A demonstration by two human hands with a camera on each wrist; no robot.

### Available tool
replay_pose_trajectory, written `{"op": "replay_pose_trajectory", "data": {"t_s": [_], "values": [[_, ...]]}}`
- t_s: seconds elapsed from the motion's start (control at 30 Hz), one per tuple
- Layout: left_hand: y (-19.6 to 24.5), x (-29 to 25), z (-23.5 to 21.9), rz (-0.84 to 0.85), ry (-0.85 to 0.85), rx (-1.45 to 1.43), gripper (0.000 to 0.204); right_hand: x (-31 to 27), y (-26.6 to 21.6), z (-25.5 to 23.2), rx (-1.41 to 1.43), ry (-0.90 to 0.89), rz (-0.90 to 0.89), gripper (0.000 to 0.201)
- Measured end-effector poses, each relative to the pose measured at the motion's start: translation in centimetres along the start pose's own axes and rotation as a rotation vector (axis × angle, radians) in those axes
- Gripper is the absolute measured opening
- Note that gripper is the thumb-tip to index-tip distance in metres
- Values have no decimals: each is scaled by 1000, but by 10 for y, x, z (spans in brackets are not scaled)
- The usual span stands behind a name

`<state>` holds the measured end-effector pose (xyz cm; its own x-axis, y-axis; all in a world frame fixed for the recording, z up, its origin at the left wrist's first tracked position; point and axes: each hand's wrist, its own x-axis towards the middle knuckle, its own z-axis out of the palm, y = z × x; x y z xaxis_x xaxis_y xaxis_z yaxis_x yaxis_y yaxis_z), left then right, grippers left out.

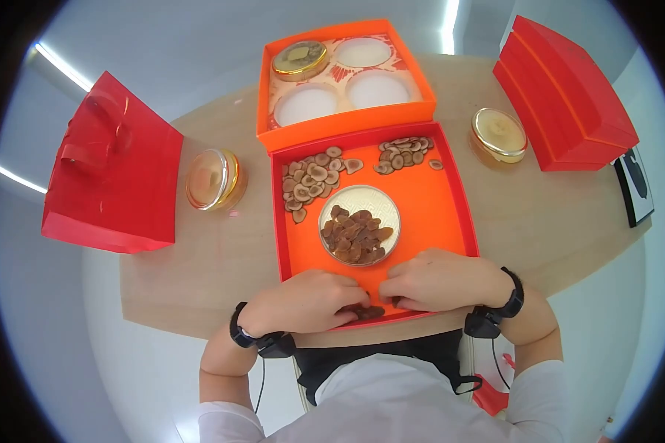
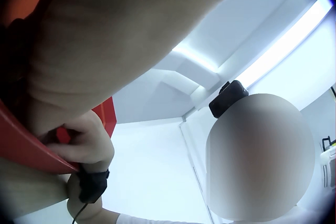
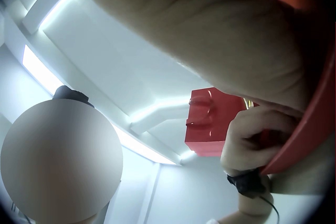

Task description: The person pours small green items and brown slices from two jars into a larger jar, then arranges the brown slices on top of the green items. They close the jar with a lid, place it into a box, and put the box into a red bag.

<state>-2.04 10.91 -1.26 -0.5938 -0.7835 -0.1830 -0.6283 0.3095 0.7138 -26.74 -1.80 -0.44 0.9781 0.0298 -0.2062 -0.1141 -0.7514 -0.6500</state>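
Inside the red box tray with an orange floor [image 1: 428, 214], both hands work at the front edge. My left hand [image 1: 310, 301] curls its fingers over a few dark brown dried slices [image 1: 368, 313] by the front wall. Facing it, my right hand [image 1: 440, 280] pinches a small dark brown slice [image 1: 396, 301] at its fingertips. Just beyond the hands sits a round clear container [image 1: 382, 205] with a cream woven-look bottom, heaped with amber-brown dried slices [image 1: 356, 235]. Both wrist views show mostly a forearm and palm, with the opposite hand's fingers curled at the red wall.
Pale ringed slices [image 1: 310, 181] lie at the tray's back left, more [image 1: 406, 153] at back right. Behind stands an orange box [image 1: 347, 122] with round recesses and one jar [image 1: 300, 60]. Gold-rimmed jars [image 1: 216, 180] [image 1: 498, 136] flank the tray, beside a red bag [image 1: 118, 177] and red box [image 1: 569, 96].
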Motion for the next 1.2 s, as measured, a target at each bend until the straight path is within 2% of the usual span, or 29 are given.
{"op": "replay_pose_trajectory", "data": {"t_s": [0.17,0.37,0.47,0.57,0.83,1.03,1.2], "values": [[2,0,-6,-50,-40,44,13,1,0,0,-13,-33,27,14],[5,1,-6,-56,52,-31,13,1,0,2,10,9,27,15],[7,1,-7,-96,35,-31,15,1,0,1,-11,8,21,16],[-2,0,-3,-21,39,20,14,0,0,2,-52,7,35,19],[-2,0,-1,-35,17,73,11,-1,1,4,-110,93,16,21],[-1,0,-1,-45,33,84,10,-3,1,5,-234,93,13,25],[-3,-1,1,-15,44,84,10,-4,0,4,-194,111,26,26]]}}
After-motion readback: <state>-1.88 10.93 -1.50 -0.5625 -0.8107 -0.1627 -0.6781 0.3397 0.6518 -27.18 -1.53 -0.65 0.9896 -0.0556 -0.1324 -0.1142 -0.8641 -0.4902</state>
